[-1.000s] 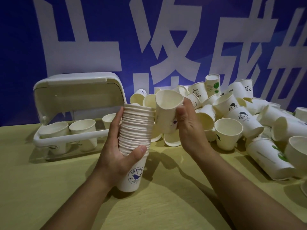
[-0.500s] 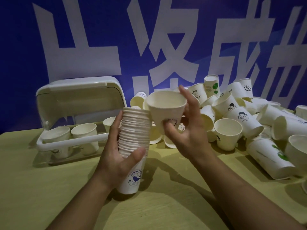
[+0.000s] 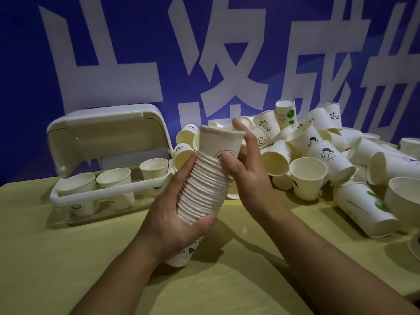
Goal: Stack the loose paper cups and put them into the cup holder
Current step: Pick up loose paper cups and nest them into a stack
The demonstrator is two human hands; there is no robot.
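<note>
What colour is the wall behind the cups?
Deep blue wall with large white characters, seen in the head view.

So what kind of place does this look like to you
Probably an event or promo stand, not a kitchen: a big blue banner with large white characters hangs behind a plain table, which carries a heap of printed paper cups and a white cup holder.

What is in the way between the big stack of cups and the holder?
Nothing visible. The left hand grips the stack, and only bare table lies between it and the holder, whose lid is up. Three cups already stand in the holder, with some room beside them.
</note>
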